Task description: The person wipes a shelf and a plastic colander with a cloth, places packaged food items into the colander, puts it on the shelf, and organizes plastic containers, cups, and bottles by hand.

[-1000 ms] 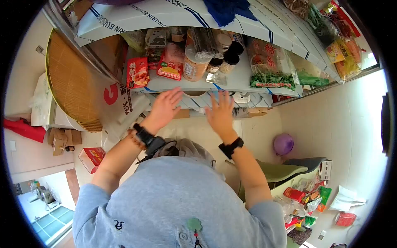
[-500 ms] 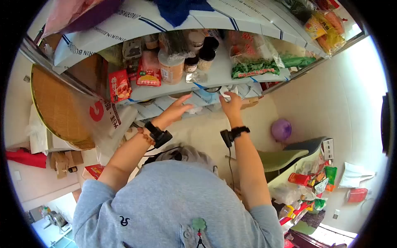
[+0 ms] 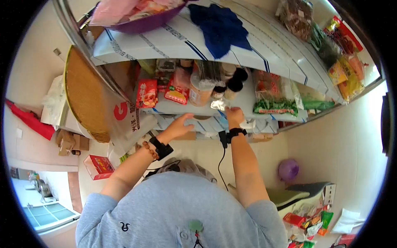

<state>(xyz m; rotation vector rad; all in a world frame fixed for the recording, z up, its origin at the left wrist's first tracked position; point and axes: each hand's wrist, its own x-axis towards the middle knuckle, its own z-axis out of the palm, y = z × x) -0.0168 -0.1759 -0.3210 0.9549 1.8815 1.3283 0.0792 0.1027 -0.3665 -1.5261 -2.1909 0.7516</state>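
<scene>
Head view: your left hand (image 3: pixel 178 127) is nearest, its grip released, fingers apart and holding nothing that shows, just in front of the shelf (image 3: pixel 246 99). Your right hand (image 3: pixel 235 118) is at the shelf's front edge with fingers curled; you can't tell from here whether its grip is clenched or grasping something. Just beside its fingertips, the foil packet (image 3: pixel 218 104) lies on the shelf; contact is unclear. Behind it stand the jars (image 3: pixel 234 87), with the tub (image 3: pixel 200 94) and red packs (image 3: pixel 147 93) to their left and the greens bag (image 3: pixel 275 103) to their right. Your handling looks partway: your right hand is at the edge, but nothing is visibly lifted, and how much is left doesn't show. Above, the upper shelf (image 3: pixel 161 46) bears the blue cloth (image 3: pixel 219 27).
</scene>
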